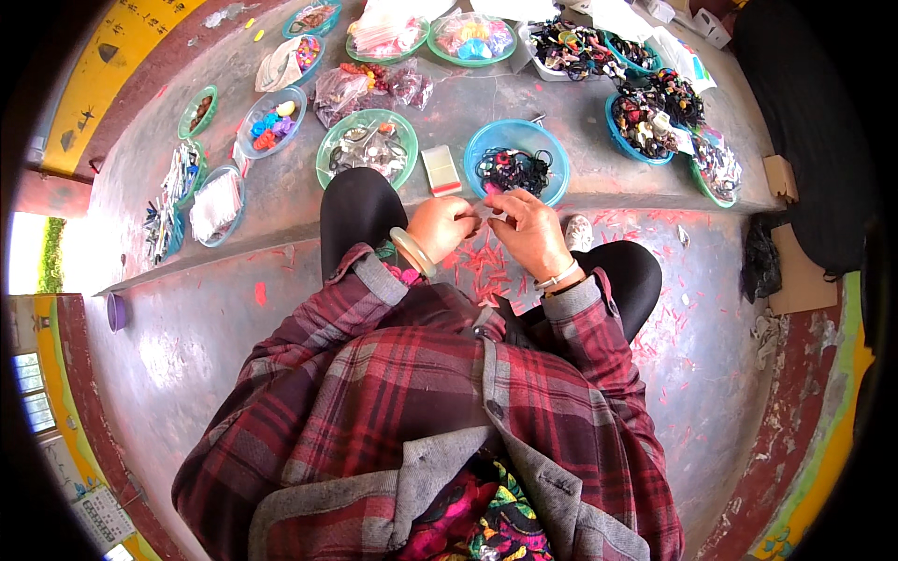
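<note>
My left hand (443, 224) and my right hand (529, 235) meet in front of my knees, both with fingers pinched. Between their fingertips is a small see-through piece of plastic (483, 209); its exact shape is too small to tell. Just beyond my left hand lies a stack of clear plastic bags (440, 170) with a red strip along the near end. Beyond my right hand stands a blue basin (475, 140) with black hair ties and a bit of pink in it. A green basin (329, 154) of small packaged pieces stands beyond my left knee.
Along the raised concrete ledge (271, 201) stand several more basins, among them a blue basin (245, 126) with coloured pieces and another blue basin (619, 134) heaped with black hair ties. Red strips (482, 271) litter the floor. A purple cup (116, 312) stands at left, cardboard (804, 271) at right.
</note>
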The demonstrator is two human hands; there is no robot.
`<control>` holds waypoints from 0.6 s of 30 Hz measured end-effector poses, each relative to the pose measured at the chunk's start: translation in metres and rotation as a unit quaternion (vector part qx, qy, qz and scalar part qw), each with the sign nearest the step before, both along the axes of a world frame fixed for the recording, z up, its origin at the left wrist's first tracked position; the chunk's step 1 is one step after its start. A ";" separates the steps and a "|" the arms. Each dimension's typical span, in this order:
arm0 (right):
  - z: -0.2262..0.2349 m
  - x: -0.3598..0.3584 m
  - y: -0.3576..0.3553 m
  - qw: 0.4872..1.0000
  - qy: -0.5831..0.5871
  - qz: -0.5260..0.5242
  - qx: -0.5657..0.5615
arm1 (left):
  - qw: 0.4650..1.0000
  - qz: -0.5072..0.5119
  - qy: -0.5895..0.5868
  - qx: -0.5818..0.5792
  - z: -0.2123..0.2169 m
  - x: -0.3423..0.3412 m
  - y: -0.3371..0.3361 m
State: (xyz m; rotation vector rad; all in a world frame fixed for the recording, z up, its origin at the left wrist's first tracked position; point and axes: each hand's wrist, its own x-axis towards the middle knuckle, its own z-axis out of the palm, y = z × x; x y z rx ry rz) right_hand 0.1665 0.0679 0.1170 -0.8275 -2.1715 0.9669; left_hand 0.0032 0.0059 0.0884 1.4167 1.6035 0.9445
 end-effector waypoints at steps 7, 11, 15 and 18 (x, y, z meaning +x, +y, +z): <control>0.000 0.001 -0.001 0.999 -0.004 0.019 0.031 | 1.000 -0.007 0.000 0.005 0.002 0.001 -0.001; -0.002 -0.001 -0.001 1.000 0.003 0.026 0.006 | 1.000 -0.007 0.005 -0.003 0.007 0.002 -0.002; -0.001 -0.003 -0.003 0.998 0.005 0.052 -0.043 | 1.000 -0.016 0.025 0.009 0.000 0.000 -0.001; -0.018 -0.002 0.001 0.998 0.007 0.018 -0.052 | 0.999 -0.028 -0.036 -0.018 0.001 0.001 -0.002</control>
